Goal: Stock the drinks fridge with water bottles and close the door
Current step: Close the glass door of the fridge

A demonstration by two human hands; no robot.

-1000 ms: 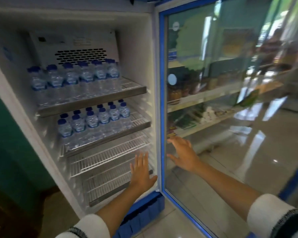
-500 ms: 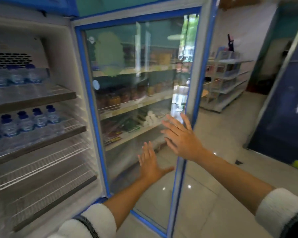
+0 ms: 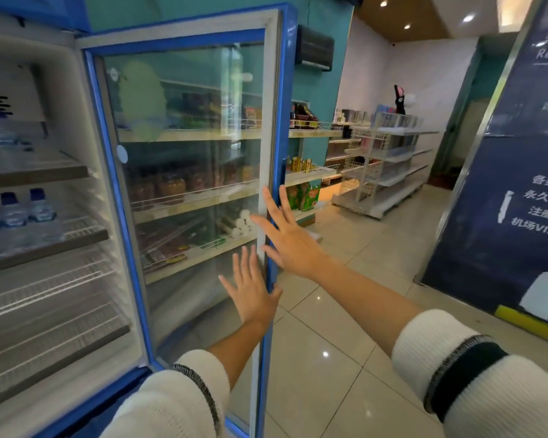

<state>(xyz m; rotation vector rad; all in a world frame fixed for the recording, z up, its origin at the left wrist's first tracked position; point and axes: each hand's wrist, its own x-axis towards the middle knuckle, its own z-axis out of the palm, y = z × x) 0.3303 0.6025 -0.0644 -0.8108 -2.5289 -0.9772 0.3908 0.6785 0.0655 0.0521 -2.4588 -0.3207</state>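
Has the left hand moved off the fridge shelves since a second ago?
Yes. The left hand went rightward from the lower wire shelves to the door's free edge.

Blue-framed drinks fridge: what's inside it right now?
Blue-capped water bottles stand on the middle wire shelf; more bottles show faintly on the shelf above. The lower wire racks look bare. The fridge's left part is out of frame.

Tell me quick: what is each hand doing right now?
Left hand: open, fingers straight, by the glass door, holding nothing.
Right hand: open, fingers spread at the door's free edge, holding nothing.
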